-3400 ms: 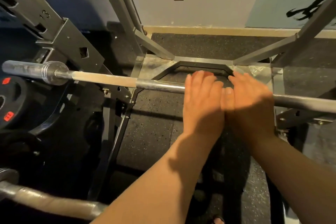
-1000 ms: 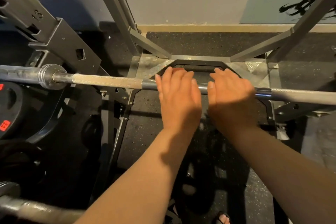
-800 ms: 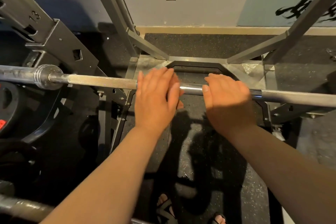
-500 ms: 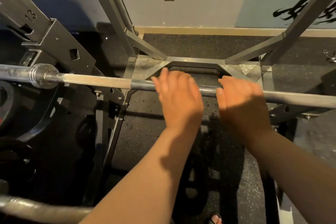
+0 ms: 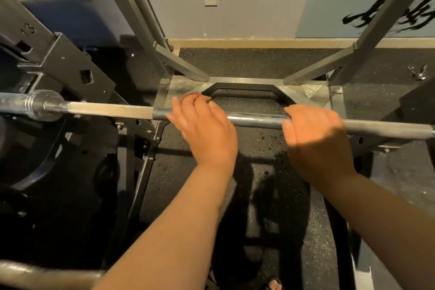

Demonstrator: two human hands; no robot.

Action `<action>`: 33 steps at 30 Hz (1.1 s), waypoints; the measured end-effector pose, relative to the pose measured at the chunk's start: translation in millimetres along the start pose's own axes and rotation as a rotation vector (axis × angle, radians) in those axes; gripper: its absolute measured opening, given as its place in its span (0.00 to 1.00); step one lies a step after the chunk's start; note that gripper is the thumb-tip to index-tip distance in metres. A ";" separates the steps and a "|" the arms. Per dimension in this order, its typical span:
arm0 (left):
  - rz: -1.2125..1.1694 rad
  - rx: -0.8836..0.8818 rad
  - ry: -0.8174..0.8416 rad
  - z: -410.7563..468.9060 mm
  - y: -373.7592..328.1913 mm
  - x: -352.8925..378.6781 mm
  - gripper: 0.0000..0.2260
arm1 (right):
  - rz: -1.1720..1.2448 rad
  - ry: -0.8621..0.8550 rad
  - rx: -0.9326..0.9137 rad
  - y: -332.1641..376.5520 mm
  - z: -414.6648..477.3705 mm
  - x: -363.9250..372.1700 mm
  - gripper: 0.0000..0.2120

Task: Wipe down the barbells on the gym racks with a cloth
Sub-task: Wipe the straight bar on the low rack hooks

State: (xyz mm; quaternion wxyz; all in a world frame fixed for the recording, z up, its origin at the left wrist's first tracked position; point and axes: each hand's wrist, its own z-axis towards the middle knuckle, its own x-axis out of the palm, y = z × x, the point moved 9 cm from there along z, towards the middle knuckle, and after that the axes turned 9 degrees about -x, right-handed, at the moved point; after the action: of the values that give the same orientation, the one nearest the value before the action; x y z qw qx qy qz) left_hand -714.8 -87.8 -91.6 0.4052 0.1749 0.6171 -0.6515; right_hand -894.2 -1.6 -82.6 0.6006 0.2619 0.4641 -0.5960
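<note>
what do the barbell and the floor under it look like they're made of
Barbell: metal, probably steel; the middle is smooth and mirror-shiny with bright glints, the stretches either side matte and finely knurled. Floor: looks like black rubber matting, dull, with pale speckles.

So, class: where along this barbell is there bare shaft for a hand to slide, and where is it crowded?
Free: the barbell shaft between left hand and right hand; the knurled stretch from left hand to collar; the end stretch beyond the right hand. Crowded: by the collar, beside the rack bracket.
</note>
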 end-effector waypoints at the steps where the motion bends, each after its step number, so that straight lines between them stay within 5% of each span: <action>1: -0.006 0.012 -0.001 -8.6 -9.2 6.6 0.14 | 0.023 -0.026 0.034 -2.0 0.2 -0.5 0.15; 7: 0.048 0.464 0.318 -69.0 -52.5 32.0 0.18 | 0.207 -0.106 0.142 -13.1 -7.4 1.3 0.17; 10: 0.199 0.662 0.339 -50.1 -40.8 19.6 0.17 | 0.201 -0.111 0.111 -10.4 -8.1 -0.8 0.16; 17: 0.035 0.092 0.089 -24.5 -30.8 17.4 0.19 | 0.351 0.106 0.199 -15.3 -7.3 15.5 0.21; 19: 0.028 0.134 0.137 -46.1 -54.2 37.5 0.19 | 0.335 0.082 0.258 -25.2 -13.5 14.5 0.22; 25: 0.131 0.659 0.351 -86.3 -80.6 44.8 0.18 | 0.216 -0.011 0.110 -41.8 -39.9 0.7 0.19; 33: 0.013 0.217 0.166 -63.7 -70.4 44.5 0.18 | 0.412 0.069 0.243 -48.1 -40.2 12.3 0.19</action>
State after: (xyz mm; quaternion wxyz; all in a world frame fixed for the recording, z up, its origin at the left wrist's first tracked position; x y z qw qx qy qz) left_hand -811.7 -47.8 -88.7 0.3355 0.2748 0.5734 -0.6950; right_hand -951.9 20.2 -99.2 0.6574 0.4414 0.3459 -0.5033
